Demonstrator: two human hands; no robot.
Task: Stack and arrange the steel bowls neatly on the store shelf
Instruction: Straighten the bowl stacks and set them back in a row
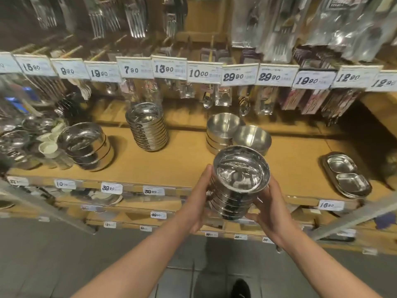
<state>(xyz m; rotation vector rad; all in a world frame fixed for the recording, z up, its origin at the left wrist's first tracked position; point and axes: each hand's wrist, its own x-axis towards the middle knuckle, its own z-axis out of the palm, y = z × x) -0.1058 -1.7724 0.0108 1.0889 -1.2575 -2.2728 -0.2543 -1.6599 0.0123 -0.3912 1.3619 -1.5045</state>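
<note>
Both hands carry a nested stack of steel bowls (pixel 239 186), held in the air just in front of the shelf's front edge (pixel 129 183), right of its middle. Left hand (pixel 198 203) lies flat-fingered against the stack's left wall. Right hand (pixel 271 208) cups the lower right side, fingers curled under.

Handling, judged: rigid polished steel, likely slick; several nested bowls give moderate weight. The stack tilts slightly, so the upper bowls could slide. Best hold is opposed pressure on the walls with support under the base, as here.

On the shelf: tall stack (pixel 148 127) toward the back at middle, low stack of wider bowls (pixel 86 145) toward the left end, matte bowls (pixel 234 134) directly behind the held stack, divided dishes (pixel 348 175) near the right front corner.

Unclear: bowl count in the held stack, the stack's base, right fingertips, blurred left-end clutter.
</note>
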